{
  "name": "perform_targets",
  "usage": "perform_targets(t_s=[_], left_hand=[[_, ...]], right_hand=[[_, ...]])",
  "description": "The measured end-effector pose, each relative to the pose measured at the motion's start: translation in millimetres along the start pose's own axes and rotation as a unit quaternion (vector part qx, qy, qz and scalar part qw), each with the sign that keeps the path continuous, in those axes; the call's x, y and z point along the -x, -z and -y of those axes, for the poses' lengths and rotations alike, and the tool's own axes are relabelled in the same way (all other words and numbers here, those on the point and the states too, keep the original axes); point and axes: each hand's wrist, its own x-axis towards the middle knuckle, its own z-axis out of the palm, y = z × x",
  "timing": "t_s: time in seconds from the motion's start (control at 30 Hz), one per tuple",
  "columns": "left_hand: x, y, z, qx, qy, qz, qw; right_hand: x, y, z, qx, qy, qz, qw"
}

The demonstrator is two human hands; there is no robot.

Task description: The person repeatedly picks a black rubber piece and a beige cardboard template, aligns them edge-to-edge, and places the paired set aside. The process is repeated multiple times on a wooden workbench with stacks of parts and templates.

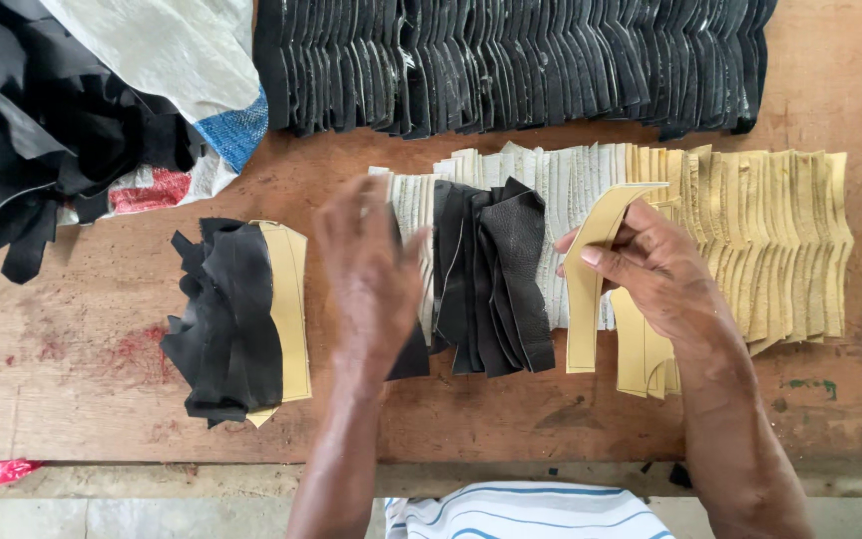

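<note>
Looking down from the head camera: the right hand (655, 269) pinches a tan curved cut piece (591, 289), thin and stiff-looking, lifted on edge off the fanned row of tan pieces (780, 250) toward the bench's (72, 399) right side. The left hand (371, 274), fingers loosely spread, rests on black leather pieces (491, 279) mid-bench. A small black-and-tan stack (241, 319) lies nearer the left edge.
</note>
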Motion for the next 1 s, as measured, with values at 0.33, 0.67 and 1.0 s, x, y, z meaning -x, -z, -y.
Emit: perform_targets(t_s=[0.33,0.67,1.0], left_hand=[[0,-50,-36,-0.017,-0.122,0.172,0.977],[7,-37,-55,0.180,-0.079,0.296,0.935],[0,-34,-31,0.564,0.236,0.191,0.768]], right_hand=[[-6,15,-19,-0.101,0.046,-0.017,0.994],[0,28,-28,-0.284,0.075,0.093,0.951],[-4,19,-21,-0.202,0.067,0.037,0.976]])
